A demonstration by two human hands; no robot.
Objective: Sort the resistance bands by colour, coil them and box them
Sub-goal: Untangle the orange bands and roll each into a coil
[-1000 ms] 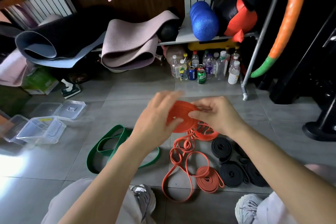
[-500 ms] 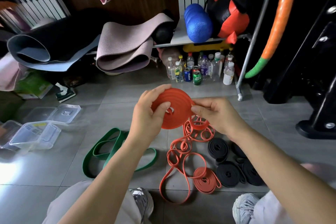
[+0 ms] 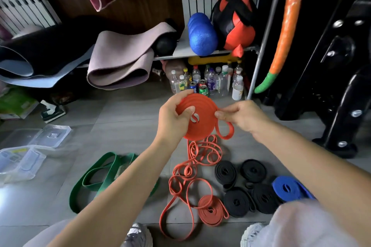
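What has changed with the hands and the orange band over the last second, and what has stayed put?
The orange coil has grown as more band was wound on, leaving a short loose loop. The left hand and right hand still grip it, nothing let go. The green band, black coils and small orange coil stayed on the floor.

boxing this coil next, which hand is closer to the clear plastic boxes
Left. The left hand holds the orange coil on the side facing the clear boxes, down at far left; the right hand pinches the coil's other side, farther away.
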